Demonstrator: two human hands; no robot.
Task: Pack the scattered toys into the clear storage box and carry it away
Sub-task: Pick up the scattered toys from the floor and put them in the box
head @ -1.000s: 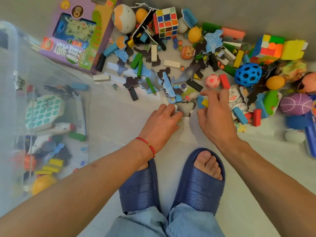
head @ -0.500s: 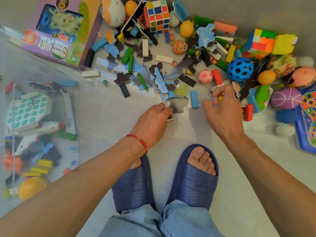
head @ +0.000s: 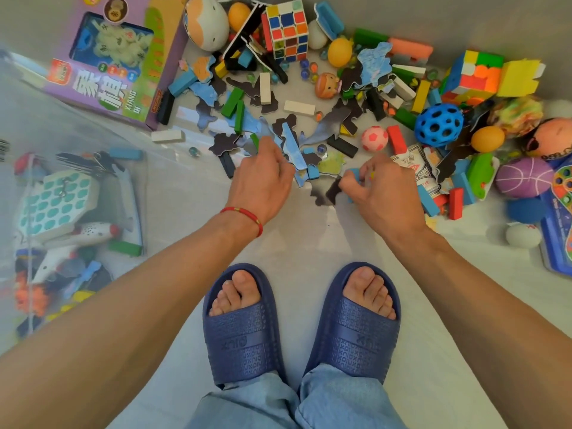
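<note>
Along the floor's near edge of the toy pile, the left hand [head: 263, 181] is curling onto puzzle pieces [head: 291, 147] while the right hand [head: 382, 188] is pinching a blue block [head: 353, 174], likely next needing transfer leftward into the clear storage box [head: 77, 218].

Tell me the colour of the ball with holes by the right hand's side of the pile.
Blue with dark holes; the ball shows clearly in the head view.

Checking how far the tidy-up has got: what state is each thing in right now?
clear storage box: lid off, partly filled with toys
left hand: fingers curled down into the puzzle pieces
right hand: grips a blue block
purple game box: closed, flat on the floor
Rubik's cube: scrambled
playing cards pack: lying flat in the pile
</note>
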